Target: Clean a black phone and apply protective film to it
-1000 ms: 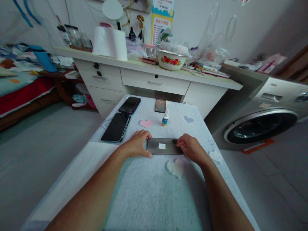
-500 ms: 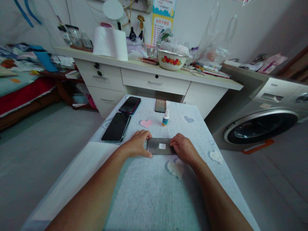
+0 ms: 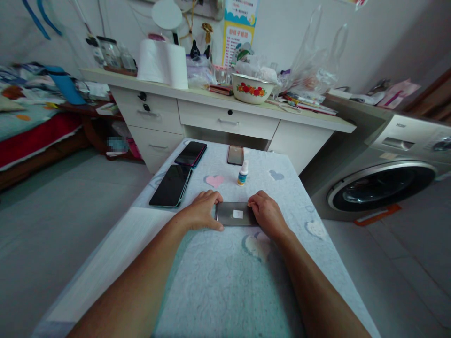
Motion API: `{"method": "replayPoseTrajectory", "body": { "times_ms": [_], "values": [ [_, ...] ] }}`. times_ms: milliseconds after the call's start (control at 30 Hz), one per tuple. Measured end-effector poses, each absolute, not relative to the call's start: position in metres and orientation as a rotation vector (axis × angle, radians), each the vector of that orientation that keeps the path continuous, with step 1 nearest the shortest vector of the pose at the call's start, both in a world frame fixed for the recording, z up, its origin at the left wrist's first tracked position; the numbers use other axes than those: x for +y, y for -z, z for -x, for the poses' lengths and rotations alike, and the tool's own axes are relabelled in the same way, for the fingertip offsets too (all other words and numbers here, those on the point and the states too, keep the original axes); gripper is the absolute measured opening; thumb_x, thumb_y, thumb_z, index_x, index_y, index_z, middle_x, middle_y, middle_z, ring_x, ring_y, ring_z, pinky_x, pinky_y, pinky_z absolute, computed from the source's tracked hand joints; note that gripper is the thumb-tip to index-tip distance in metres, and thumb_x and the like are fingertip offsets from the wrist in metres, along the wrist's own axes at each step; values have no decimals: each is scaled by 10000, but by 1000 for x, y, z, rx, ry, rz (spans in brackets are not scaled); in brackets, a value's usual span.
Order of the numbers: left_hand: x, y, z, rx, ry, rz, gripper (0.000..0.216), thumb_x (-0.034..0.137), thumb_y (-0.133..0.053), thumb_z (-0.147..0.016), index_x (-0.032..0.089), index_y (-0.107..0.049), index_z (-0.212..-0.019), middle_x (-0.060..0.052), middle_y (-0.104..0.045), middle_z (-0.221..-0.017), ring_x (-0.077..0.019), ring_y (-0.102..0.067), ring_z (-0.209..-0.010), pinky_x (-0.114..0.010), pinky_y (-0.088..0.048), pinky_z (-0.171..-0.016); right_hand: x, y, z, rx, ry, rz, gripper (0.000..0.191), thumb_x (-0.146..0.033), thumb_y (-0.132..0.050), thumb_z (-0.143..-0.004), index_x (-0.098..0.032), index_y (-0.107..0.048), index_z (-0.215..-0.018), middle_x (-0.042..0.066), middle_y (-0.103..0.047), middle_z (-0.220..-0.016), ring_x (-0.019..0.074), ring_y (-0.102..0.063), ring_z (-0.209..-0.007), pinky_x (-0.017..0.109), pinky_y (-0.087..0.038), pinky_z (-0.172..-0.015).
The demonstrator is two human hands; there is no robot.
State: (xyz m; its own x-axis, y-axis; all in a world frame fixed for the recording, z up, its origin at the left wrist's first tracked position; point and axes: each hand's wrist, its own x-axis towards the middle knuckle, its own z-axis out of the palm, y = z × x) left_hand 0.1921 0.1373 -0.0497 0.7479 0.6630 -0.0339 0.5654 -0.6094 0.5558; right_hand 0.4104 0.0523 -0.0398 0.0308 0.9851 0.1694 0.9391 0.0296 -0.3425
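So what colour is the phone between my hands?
Grey phone with a white sticker, head view.

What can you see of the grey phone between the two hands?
The grey phone lies flat and crosswise on the pale heart-patterned cloth, a glossy, metallic-looking slab with a white square sticker near its middle. The left hand clasps its left end with thumb and fingers; the right hand lies over its right end, hiding it.

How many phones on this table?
4: grey phone between left hand and right hand; large dark phone and red-edged phone at left; fourth phone behind the bottle. None looks hidden.
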Motion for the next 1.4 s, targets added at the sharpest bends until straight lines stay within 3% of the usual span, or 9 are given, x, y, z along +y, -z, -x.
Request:
{"method": "replayPoseTrajectory", "body": {
  "times_ms": [700, 1400],
  "values": [
    [138, 53, -192, 919, -246, -2393, 570, 403, -734, -495, 224, -492, -979, -17, -501, -1008, -235, -449, -985, -312, -380, -826, 50, 45, -449, -1853, -129, 2113, 179, -154, -470, -839, -177, -648, -829, 40, -582, -854, 132, -536, -784, 228, -354, -740],
    [137, 51, -192, 941, -233, -2402, 572, 400, -751, -489, 227, -489, -967, -17, -504, -1009, -235, -459, -986, -308, -387, -816, 54, 39, -414, -1993, -165, 1946, 208, -137, -436, -879, -176, -639, -867, 49, -571, -917, 120, -556, -814, 209, -386, -755]
  ]
}}
